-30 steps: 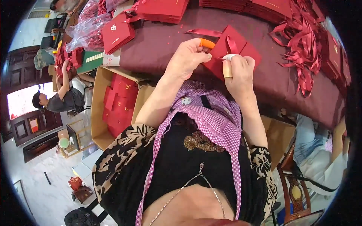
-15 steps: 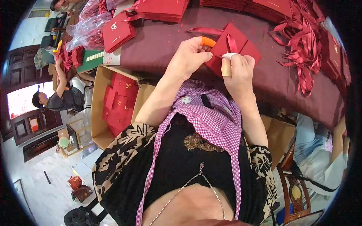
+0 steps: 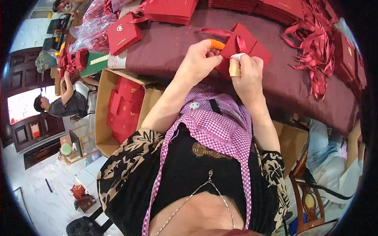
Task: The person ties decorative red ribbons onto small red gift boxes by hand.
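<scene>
A red paper bag point(image 3: 256, 46) lies at a slant on the dark red tablecloth, with satin ribbon point(image 3: 241, 42) across its face and a loose ribbon tail off to its left. My left hand point(image 3: 199, 63), an orange cover on one finger, is closed at the bag's left edge. Its fingertips are partly hidden there. Over the bag's lower part my right hand point(image 3: 249, 72) is closed where the ribbon's lower end meets its fingers. That hand wears a white wrap on one digit and a tan band on another.
Stacked red bags point(image 3: 167, 11) line the far side, and a heap of red ribbons point(image 3: 315, 51) lies at right. A cardboard box point(image 3: 103, 118) of red bags stands at my left. One person point(image 3: 67, 100) works at far left; another sits at right.
Both hands stay at the bag; my right hand has shifted slightly up and left. The far-left person's raised arm has come down.
</scene>
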{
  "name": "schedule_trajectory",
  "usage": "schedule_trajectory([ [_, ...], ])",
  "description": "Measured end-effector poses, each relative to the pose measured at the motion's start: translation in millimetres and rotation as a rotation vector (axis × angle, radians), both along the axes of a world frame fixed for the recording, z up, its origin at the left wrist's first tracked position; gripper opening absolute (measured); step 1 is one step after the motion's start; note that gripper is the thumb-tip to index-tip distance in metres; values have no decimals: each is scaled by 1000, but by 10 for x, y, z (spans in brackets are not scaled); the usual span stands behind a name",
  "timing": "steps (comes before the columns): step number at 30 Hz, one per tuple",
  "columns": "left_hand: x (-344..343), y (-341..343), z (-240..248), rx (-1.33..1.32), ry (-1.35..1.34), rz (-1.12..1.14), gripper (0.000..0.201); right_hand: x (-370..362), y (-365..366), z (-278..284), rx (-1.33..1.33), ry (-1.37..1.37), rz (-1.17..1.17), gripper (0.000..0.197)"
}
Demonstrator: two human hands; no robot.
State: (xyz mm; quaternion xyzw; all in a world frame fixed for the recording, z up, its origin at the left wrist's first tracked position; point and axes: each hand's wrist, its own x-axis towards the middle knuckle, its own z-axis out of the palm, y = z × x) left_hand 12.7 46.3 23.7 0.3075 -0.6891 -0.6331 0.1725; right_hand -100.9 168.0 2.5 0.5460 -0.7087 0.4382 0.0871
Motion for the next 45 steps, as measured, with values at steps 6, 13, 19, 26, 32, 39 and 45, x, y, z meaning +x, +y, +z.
schedule_trajectory([
  [6,-3,-4,-25,-50,-6,-7,31,4,-21,-10,-6,-6,-2,9],
  [13,-13,30,-9,-138,-32,7,28,57,-52,23,2,215,-86,9],
  [19,-21,34,-66,-153,34,43,26,15,-60,-4,-52,122,-49,11],
  [26,-15,9,-111,-168,82,52,27,-3,-69,-5,-36,45,4,11],
  [32,-21,15,-136,-223,53,70,24,22,-72,29,6,151,-19,12],
  [39,-57,141,50,-454,-41,87,20,24,-89,162,173,451,-17,13],
  [45,-69,118,-57,-599,17,76,20,-31,-140,70,218,271,72,12],
])
